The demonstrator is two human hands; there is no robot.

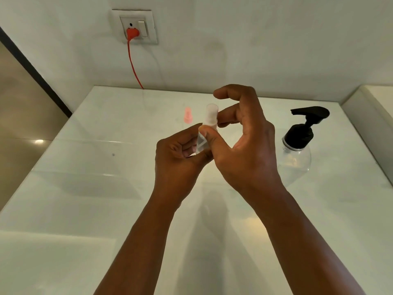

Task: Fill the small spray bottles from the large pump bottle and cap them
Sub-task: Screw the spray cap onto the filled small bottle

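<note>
My left hand [178, 158] grips the lower body of a small clear spray bottle [201, 144], held upright above the white table [85, 188]. A frosted white cap [211, 114] sits on the bottle's top. My right hand [244, 145] pinches the bottle just under that cap with thumb and middle finger; the index finger arches above. A small pink spray bottle [188, 115] stands on the table behind my hands. The large clear pump bottle [296, 158] with a black pump head [308, 122] stands to the right of my right hand.
A wall socket [135, 26] holds an orange plug, and its cord [134, 67] drops behind the table's far edge. A raised white ledge [368, 116] borders the table on the right. The floor lies beyond the table's left edge.
</note>
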